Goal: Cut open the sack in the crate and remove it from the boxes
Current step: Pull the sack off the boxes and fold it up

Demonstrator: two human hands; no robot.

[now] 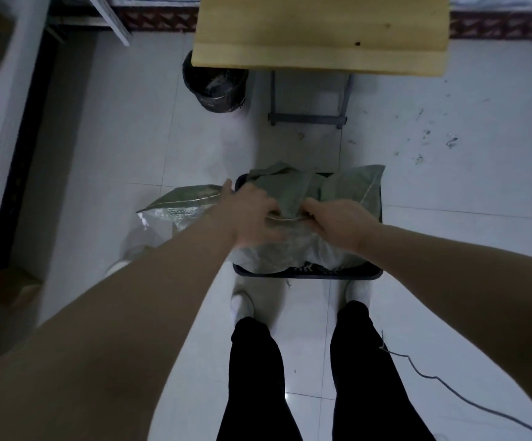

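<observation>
A grey-green woven sack (350,189) fills a dark crate (309,275) on the floor in front of my feet. One end of the sack spills out over the crate's left side. My left hand (252,211) lies on top of the sack near its middle, fingers bent down into the fabric. My right hand (334,221) grips a fold of the sack just to the right of it. Both hands almost touch over a pale seam. No boxes show; the sack hides the inside of the crate.
A wooden table (322,33) on a grey metal frame stands beyond the crate. A black bin (215,87) with a liner sits at its left. A dark shelf edge (10,198) runs along the left. A grey cord (449,386) trails on the tiles at right.
</observation>
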